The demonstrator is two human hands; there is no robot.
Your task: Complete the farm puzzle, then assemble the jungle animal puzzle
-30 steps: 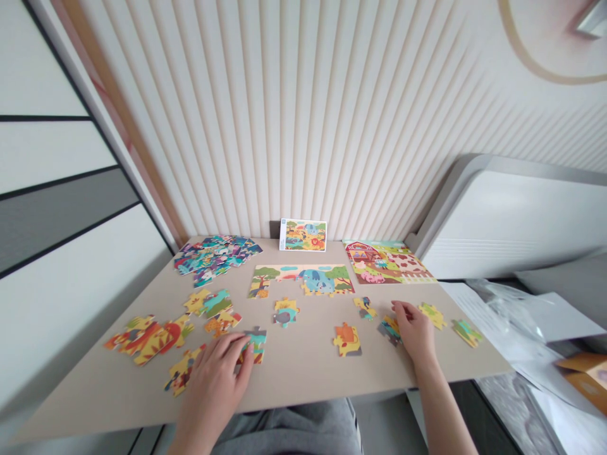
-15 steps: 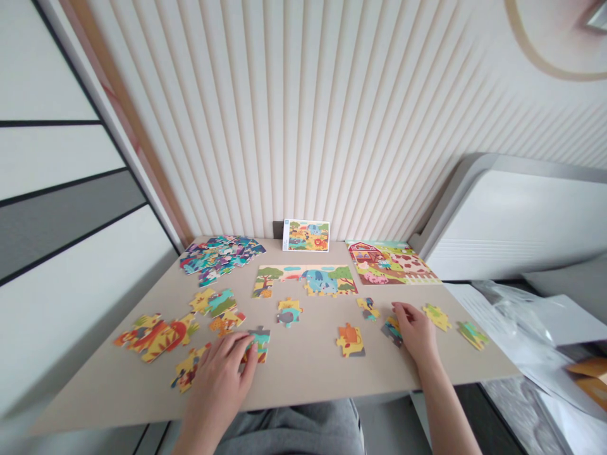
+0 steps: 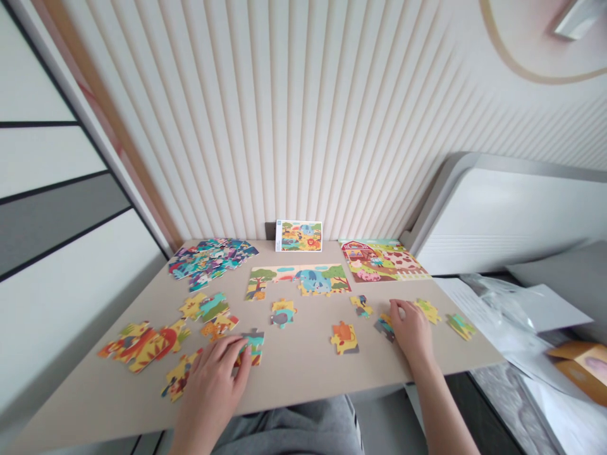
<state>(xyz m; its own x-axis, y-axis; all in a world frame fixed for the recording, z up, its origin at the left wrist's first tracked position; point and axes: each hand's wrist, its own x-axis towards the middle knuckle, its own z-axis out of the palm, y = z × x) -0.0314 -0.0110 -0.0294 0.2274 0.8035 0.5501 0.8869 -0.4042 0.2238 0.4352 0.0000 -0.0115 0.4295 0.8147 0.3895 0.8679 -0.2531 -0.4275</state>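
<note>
My left hand [image 3: 215,379] rests on the table with its fingers curved over a teal and grey puzzle piece [image 3: 255,341], fingertips touching its left side. My right hand [image 3: 408,328] lies on the table beside a grey and blue piece [image 3: 385,326]; its fingers are bent together, and what they hold, if anything, is hidden. Between the hands are an orange and yellow piece [image 3: 344,337], a yellow and teal hippo piece [image 3: 283,313] and a small yellow piece [image 3: 361,306]. Behind them lies a joined elephant strip [image 3: 315,280].
A picture card [image 3: 298,236] leans on the wall. A farm puzzle [image 3: 379,260] lies back right, a pile of purple pieces [image 3: 211,258] back left. Joined red and yellow pieces [image 3: 142,344] lie left; green pieces [image 3: 461,326] lie right. The table [image 3: 294,385] ends near my lap.
The whole view has shifted slightly, so the table things appear further left. Both hands stay at nearly the same places beside their pieces.
</note>
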